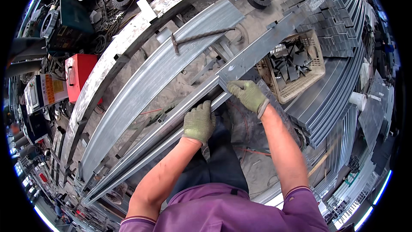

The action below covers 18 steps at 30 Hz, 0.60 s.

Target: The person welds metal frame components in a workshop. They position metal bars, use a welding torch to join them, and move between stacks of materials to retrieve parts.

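Observation:
A long grey metal channel (171,122) lies diagonally in front of me, its hollow side facing me. My left hand (200,122), in a green-grey knit glove, is closed over the channel's near side, its fingertips hidden within the profile. At the channel's upper right end sits a small grey metal plate (223,82). My right hand (249,96), gloved alike, pinches at this plate with thumb and fingers; its exact grip is partly covered by the glove. Beyond that end, a flat-topped steel beam (262,49) runs on toward the upper right.
A beige plastic crate (319,53) of metal offcuts stands right of my right hand. Stacked metal profiles (330,99) fill the right side. A twisted steel bar (204,37) lies across a wide metal channel (150,77). A red box (79,75) and cables are at left.

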### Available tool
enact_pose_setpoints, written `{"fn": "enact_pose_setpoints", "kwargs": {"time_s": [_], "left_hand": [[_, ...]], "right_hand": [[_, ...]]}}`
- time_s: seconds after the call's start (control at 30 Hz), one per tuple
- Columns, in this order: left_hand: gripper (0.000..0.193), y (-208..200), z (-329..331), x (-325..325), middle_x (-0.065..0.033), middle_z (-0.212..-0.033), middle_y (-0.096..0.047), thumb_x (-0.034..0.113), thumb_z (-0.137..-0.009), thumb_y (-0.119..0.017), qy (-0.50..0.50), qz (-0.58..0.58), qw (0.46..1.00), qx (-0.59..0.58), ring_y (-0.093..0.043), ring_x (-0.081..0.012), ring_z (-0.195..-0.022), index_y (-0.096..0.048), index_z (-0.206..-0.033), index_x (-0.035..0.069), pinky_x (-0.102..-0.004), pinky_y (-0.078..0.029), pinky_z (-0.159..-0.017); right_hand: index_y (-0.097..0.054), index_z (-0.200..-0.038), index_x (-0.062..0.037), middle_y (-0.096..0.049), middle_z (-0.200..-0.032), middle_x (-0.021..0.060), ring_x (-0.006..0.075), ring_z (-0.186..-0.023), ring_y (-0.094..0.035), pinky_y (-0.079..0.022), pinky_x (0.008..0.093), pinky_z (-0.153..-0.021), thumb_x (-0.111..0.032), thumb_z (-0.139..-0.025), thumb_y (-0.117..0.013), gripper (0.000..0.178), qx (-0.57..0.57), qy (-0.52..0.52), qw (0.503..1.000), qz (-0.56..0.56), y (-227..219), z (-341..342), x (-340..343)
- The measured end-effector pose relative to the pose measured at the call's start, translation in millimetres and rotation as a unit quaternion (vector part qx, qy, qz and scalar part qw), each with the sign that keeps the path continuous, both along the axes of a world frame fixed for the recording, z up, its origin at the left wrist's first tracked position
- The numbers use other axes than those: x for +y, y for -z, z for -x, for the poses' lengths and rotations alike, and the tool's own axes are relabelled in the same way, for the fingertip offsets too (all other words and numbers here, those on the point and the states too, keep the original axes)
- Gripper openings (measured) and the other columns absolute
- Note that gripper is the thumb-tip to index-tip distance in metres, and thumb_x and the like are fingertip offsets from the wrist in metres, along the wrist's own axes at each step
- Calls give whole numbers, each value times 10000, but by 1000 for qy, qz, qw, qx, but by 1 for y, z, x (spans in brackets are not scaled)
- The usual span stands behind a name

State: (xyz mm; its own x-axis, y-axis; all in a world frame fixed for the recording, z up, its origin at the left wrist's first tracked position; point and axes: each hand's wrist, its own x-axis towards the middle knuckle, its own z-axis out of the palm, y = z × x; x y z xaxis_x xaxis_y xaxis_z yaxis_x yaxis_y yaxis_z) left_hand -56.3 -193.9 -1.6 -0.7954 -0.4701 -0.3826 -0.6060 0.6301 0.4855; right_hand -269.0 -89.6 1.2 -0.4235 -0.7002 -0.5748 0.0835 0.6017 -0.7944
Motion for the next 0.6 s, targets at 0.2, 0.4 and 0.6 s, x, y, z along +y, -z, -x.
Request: {"fn": "enact_pose_setpoints", "kwargs": {"time_s": [0.2, 0.4, 0.6], "left_hand": [[394, 5, 3, 7, -189, -1066, -744, 308, -986, -665, 1, 32, 999, -31, -732, -413, -935, -617, -1293, 66, -533, -581, -812], [382, 6, 3, 6, -195, -1061, -742, 292, -971, -673, 11, 37, 998, -43, -735, -405, -941, -615, -1267, 57, -530, -584, -814], [408, 11, 3, 7, -193, -1118, -742, 299, -986, -658, 13, 63, 998, -20, -729, -411, -972, -614, -1307, 51, -543, -571, -849]], "right_hand": [[-755, -1214, 27, -766, -1184, 227, 320, -1081, -751, -571, 386, -957, -316, -1079, -651, 383, 142, 139, 980, 1, 22, -55, 4], [-652, -1335, 73, -694, -1303, 295, 446, -1199, -678, -536, 470, -1037, -348, -966, -757, 569, 260, 138, 955, 35, 21, -83, 1], [-660, -1333, 54, -675, -1341, 290, 462, -1244, -635, -504, 510, -1084, -356, -952, -736, 565, 261, 167, 951, -7, 31, -87, -9]]}}
